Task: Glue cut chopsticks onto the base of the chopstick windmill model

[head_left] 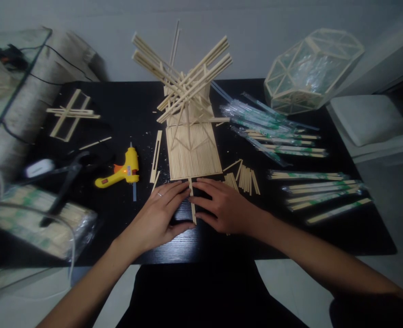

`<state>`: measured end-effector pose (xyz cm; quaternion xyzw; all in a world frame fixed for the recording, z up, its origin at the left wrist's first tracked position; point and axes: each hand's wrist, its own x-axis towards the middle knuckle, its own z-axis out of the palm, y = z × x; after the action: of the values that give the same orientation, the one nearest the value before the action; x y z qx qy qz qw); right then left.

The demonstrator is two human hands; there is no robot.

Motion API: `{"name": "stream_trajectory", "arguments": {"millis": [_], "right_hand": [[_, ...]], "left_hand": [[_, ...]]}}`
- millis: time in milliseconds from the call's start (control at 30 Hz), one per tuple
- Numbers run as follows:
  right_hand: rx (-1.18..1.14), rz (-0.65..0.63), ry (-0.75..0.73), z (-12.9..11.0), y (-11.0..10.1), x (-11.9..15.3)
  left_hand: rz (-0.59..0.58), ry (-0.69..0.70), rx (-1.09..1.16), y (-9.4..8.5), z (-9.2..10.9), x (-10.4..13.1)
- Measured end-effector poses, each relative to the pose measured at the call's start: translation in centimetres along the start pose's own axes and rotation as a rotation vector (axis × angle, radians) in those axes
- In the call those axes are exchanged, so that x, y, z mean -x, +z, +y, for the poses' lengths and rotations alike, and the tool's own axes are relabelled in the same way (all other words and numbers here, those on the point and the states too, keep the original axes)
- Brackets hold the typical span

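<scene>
Close to the table's near edge, my left hand and my right hand press a narrow strip of wooden sticks between their fingertips from both sides. The strip points toward me, and its far end reaches the front edge of a flat stick panel. This panel forms the base of a stick model, whose long crossed arms rise behind it. Just right of my right hand are short cut sticks. A yellow glue gun lies to the left of my left hand, nozzle pointing away.
Wrapped chopsticks cover the table's right side, with more packets nearer. At left lie a crossed stick frame, black pliers-like tool and a bagged bundle. A faceted stick-framed shape stands at back right.
</scene>
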<state>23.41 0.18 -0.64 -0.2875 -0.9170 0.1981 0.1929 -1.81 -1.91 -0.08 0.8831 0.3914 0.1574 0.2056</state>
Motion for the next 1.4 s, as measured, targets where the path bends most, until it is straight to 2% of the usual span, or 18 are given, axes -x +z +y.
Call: {"name": "stream_trajectory", "arguments": {"millis": [1400], "right_hand": [[-0.011, 0.009, 0.037, -0.03, -0.03, -0.03]], "left_hand": [[-0.015, -0.035, 0.037, -0.66, 0.30, -0.26]]}}
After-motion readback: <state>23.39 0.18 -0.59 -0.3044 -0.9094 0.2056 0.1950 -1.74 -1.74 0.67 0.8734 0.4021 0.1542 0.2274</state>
